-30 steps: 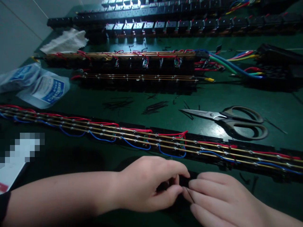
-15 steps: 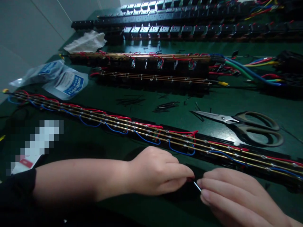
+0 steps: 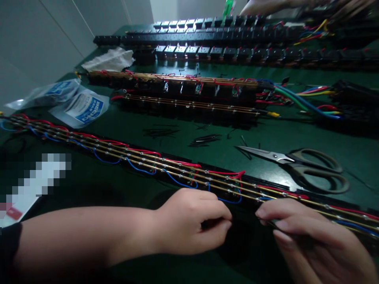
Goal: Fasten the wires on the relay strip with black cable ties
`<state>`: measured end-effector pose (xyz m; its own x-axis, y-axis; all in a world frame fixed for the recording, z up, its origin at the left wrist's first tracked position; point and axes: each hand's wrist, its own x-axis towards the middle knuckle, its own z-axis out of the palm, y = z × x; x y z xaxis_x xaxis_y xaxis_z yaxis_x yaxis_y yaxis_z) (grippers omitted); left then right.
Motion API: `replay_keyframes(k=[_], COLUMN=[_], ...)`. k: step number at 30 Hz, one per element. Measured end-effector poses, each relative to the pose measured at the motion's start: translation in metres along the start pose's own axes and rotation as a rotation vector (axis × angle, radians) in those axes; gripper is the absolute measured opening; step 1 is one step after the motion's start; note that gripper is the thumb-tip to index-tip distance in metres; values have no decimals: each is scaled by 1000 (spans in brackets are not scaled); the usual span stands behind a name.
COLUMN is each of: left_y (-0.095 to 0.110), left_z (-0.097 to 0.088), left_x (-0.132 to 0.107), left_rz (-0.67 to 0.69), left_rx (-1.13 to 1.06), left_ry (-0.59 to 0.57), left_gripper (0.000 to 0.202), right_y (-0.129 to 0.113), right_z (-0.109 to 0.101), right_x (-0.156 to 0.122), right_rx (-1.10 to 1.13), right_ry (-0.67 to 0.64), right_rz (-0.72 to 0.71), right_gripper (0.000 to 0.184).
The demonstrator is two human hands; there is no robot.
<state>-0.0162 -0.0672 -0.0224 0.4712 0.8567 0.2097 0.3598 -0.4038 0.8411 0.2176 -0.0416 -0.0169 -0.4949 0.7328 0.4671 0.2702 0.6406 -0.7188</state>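
Observation:
A long black strip (image 3: 166,167) with brass rails and red and blue wires runs across the green table in front of me. My left hand (image 3: 192,225) rests just before it, fingers curled and pinched on something small and dark that I cannot make out. My right hand (image 3: 308,236) is to its right, fingers bent together near the strip's front edge. What they hold, if anything, is hidden.
Scissors (image 3: 299,165) lie open behind the strip at the right. Cut black ties (image 3: 204,139) are scattered mid-table. More wired strips (image 3: 183,94), plastic bags (image 3: 74,104) and a white cloth (image 3: 111,59) lie farther back. Another person's hand (image 3: 260,6) works at the far edge.
My hands have drawn apart. The thin pale piece seen between the fingertips half a second ago no longer shows. The view has tilted up, bringing another person's hand into sight.

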Motion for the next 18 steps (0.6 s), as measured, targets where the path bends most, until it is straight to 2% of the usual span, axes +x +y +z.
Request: replay_keyframes(k=[3,7,12,18], left_y=[1,2,2,0], left_z=[2,2,2,4], left_x=[0,-1,0,3], left_rz=[-42,-36,42,194], left_rx=[-32,-49,-14,62], left_ry=[14,3,-16,-16], left_gripper=[10,9,11,22], right_y=[6,6,-2,-2], right_z=[-1,-2,-4,-1], right_x=[-4,-2,7,15], right_rx=[-42,-111,-174,-188], right_ry=[-92,-120,-68,-111], right_rz=[-76,-109,-157,-180], right_gripper=[33,30,21,21])
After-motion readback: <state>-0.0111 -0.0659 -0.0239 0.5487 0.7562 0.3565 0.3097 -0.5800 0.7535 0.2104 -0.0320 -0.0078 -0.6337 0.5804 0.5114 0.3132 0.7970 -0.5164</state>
